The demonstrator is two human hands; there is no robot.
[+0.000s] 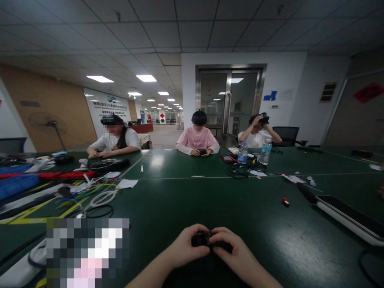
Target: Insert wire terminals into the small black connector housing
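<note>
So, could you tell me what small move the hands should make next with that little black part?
Probably lift it slightly toward the camera: the left hand and right hand both pinch the small black part low over the green table, and their fingers hide most of it.

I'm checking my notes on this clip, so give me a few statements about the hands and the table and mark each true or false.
1. Both hands, left hand and right hand, hold one small black object together. True.
2. The dark green table is bare. False: cables, papers and bottles lie on it.
3. Two clear plastic water bottles stand at the far side. True.
4. The small red object is in the right hand. False: it lies on the table, apart from the hands.
5. The person in the pink sweatshirt stands. False: that person sits.
</note>
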